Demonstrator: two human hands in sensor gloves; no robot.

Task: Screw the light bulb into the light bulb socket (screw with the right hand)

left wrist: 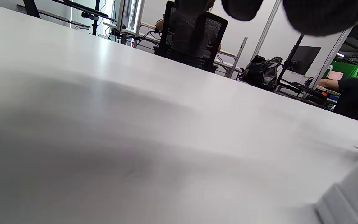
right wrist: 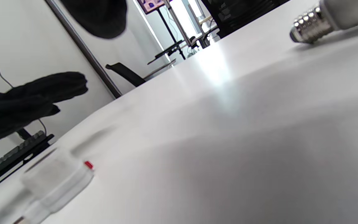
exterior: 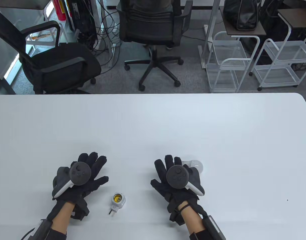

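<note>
A white plug-in bulb socket [exterior: 117, 201] with a brass-lined opening stands on the white table [exterior: 153, 125] between my hands; it also shows in the right wrist view [right wrist: 54, 182]. A white light bulb [exterior: 196, 166] lies on its side just beyond my right hand, its metal screw base toward that hand and partly hidden by it; the base shows in the right wrist view [right wrist: 309, 26]. My left hand [exterior: 89, 170] hovers flat with fingers spread, left of the socket, holding nothing. My right hand [exterior: 168, 172] is open with fingers spread, beside the bulb, holding nothing.
The far table edge [exterior: 153, 94] runs across the middle of the table view. Beyond it stand black office chairs [exterior: 153, 32] and white wire carts [exterior: 228, 65].
</note>
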